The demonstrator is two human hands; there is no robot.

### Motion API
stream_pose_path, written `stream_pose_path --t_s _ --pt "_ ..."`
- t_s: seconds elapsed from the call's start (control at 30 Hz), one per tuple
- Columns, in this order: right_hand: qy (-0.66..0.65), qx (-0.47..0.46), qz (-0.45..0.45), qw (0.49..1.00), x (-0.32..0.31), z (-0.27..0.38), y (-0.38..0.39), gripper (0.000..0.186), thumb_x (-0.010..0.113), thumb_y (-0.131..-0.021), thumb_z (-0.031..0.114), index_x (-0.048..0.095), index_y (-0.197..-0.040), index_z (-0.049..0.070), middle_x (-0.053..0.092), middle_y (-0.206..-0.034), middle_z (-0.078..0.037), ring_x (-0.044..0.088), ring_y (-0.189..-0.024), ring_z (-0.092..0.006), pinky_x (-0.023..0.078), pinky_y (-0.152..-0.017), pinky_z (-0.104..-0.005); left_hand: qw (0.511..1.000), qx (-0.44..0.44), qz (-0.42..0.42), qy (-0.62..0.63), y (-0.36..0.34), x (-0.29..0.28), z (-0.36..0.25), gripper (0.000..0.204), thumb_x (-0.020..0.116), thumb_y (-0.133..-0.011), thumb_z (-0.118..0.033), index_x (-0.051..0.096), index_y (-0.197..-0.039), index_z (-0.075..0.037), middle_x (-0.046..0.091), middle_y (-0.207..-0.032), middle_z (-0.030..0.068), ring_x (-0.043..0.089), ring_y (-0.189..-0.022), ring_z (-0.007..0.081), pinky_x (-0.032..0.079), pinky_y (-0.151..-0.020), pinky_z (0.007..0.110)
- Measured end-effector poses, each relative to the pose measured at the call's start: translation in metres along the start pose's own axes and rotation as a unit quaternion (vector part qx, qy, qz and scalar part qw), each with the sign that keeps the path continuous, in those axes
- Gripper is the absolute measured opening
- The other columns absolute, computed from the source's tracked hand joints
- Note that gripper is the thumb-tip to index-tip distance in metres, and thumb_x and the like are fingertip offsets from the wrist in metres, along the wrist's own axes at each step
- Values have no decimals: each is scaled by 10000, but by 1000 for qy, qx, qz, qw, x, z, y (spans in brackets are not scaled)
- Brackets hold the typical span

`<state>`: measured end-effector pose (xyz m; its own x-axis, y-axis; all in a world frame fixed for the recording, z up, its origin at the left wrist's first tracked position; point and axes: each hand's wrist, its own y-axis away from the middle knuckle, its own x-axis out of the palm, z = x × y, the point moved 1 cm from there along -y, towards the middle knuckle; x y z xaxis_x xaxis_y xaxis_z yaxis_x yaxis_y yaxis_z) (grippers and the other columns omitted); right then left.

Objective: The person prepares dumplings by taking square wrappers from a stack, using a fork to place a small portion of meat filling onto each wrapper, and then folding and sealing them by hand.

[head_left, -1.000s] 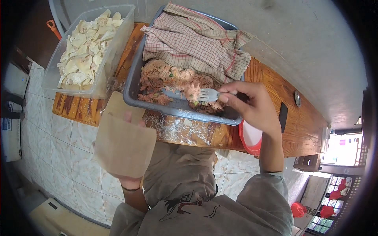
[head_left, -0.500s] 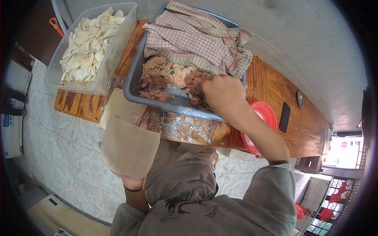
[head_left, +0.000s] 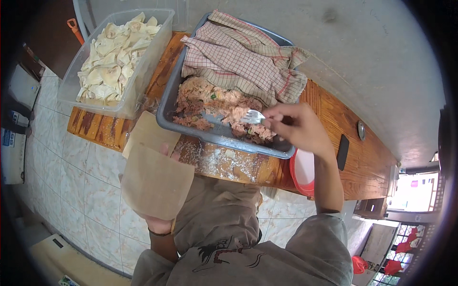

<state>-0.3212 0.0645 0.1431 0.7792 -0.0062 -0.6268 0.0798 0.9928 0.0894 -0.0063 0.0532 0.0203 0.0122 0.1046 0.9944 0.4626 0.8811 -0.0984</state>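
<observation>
My left hand (head_left: 160,225) holds a pale square wrapper (head_left: 157,183) from beneath, largely hidden by it; another sheet (head_left: 148,131) lies just behind. My right hand (head_left: 298,126) grips a fork (head_left: 254,116) with pink filling on its tines, low over the blue-grey tray (head_left: 222,144). Minced meat filling with green bits (head_left: 195,95) covers part of the tray's bottom, and a checked cloth (head_left: 238,62) drapes over the back half. To the left stands a translucent container (head_left: 136,83) heaped with folded cream-coloured dumplings (head_left: 107,66).
The wooden table (head_left: 358,164) is dusted with white powder at the front. Right of the tray are a red-rimmed dish (head_left: 301,169), a black flat object (head_left: 342,152) and a small round metal item (head_left: 361,130). A grey wall stands behind; tiled floor (head_left: 90,190) lies left.
The fork dipped into the filling, my right hand turning over it, and is now back in view with filling on it. My left hand stays with the wrapper, shifted slightly.
</observation>
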Motion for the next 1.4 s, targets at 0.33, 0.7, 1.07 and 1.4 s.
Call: stream_pose_path --t_s 0.33,0.7,1.07,1.4 --pt "235 -326 -100 910 96 28 45 346 683 -727 72 698 -1065 0 621 -917 -77 588 -730 -202 492 -599 -312 999 26 -38 -13 -51 55 64 764 387 -939 -572 298 -1432 5 257 -1511 242 263 -1403 370 209 -1162 497" --pt "348 -369 -30 862 82 43 65 393 701 -665 31 695 -1054 -16 641 -899 -75 549 -661 -162 464 -530 -252 991 108 -6 78 -44 40 48 769 251 -982 -574 185 -1503 -12 225 -1544 221 221 -1431 383 153 -1184 491" --pt "198 -252 101 942 75 57 31 254 661 -745 -50 694 -990 6 652 -762 -115 621 -602 -220 497 -540 -345 997 -24 6 72 -37 31 49 765 290 -965 -572 180 -1517 -54 190 -1562 219 189 -1449 361 154 -1177 525" --pt "540 -184 -86 817 17 24 0 83 624 -721 105 680 -777 84 633 -730 -63 628 -720 -228 488 -629 -371 990 46 -128 -39 -4 5 -11 669 259 -1009 -483 155 -1532 -79 174 -1569 216 243 -1406 437 208 -1151 562"
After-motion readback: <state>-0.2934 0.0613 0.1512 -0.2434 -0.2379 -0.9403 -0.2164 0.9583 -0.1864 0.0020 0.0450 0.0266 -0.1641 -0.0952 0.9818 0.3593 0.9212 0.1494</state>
